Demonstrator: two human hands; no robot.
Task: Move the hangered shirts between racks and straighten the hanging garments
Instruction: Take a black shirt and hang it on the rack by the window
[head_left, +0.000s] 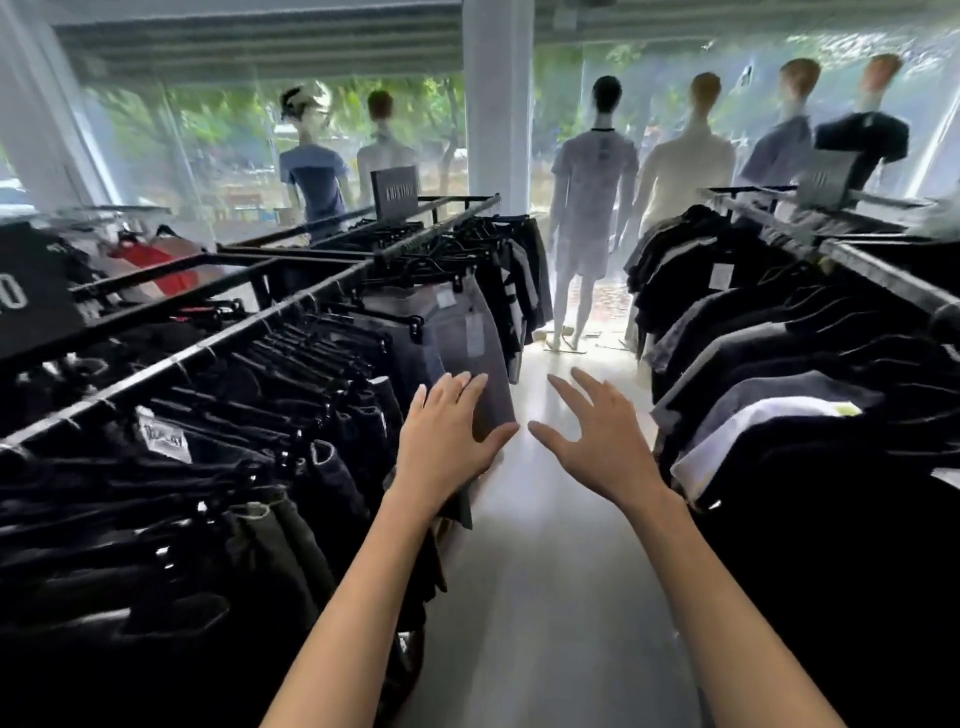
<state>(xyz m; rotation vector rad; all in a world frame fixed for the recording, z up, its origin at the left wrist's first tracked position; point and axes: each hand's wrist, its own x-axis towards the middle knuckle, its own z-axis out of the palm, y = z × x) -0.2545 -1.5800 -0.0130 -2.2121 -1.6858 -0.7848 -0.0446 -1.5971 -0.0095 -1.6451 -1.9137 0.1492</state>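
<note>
Straightening step, by the look: flattening left hand (445, 434) against hanging grey clipped garment (470, 345), open right hand (597, 435) hovering empty; probably needing smoothing downward next.

Dressed mannequins (594, 208) are standing in a row before the shop window (208, 135), either side of a white pillar (497, 104). A dark sign (396, 191) is sitting just left of the pillar.

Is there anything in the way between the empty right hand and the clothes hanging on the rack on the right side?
Nothing visible. The right hand hangs open over the bare grey aisle floor, and only open air lies between it and the dark and white hangered shirts on the right rack.
</note>
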